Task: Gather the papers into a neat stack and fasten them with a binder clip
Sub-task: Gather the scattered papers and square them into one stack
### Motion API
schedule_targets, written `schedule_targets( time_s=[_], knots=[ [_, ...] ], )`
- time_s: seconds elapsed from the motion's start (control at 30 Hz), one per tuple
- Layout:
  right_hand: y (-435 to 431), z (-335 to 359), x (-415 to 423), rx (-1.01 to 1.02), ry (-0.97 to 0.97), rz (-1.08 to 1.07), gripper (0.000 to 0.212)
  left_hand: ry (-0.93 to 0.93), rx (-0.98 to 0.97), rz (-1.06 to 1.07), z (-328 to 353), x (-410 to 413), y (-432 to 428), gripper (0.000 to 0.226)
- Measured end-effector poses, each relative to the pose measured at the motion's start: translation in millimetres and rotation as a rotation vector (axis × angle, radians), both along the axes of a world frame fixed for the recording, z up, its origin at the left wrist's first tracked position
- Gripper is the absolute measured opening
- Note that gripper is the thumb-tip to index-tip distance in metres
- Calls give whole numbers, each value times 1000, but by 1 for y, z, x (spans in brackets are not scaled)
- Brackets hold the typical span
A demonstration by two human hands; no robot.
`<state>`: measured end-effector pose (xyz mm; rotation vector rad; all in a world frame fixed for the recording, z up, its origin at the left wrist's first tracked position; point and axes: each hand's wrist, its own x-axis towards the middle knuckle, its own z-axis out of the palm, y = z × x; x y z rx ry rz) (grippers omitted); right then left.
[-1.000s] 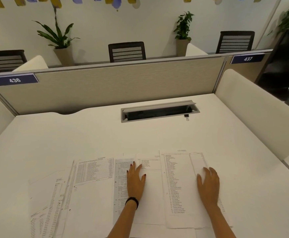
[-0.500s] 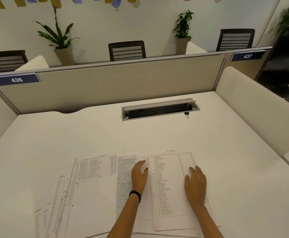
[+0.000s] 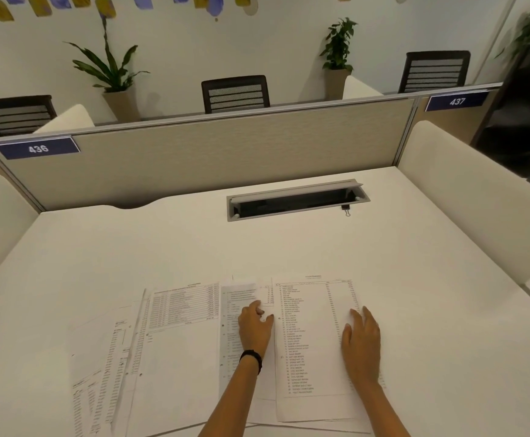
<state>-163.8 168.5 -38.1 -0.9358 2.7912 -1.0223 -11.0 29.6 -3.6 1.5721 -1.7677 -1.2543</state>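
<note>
My right grip (image 3: 361, 345), flat and open, presses the rightmost sheet (image 3: 311, 342), which has slid left against the middle pages (image 3: 235, 298) under my left grip (image 3: 255, 329), so the stack is forming. Other papers (image 3: 181, 310) still fan out leftward. My left fingers curl at a page edge; whether they pinch it I cannot tell. The binder clip (image 3: 347, 210) lies well apart on the surface (image 3: 162, 247), tiny. The near paper edges are cut off.

A beige partition (image 3: 241, 152) (blue sign (image 3: 38, 148) reading 436) backs the white desk (image 3: 162, 247) and cable slot (image 3: 295, 201).
</note>
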Motion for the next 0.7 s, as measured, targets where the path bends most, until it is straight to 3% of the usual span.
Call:
schedule_targets(
  time_s=[0.5,0.7],
  knots=[
    [-11,-2,18,77,36,-11,37,-89,-46,26,6,-14,-3,36],
    [-11,1,20,-29,-93,58,42,152,-34,24,26,-14,11,31]
  ],
)
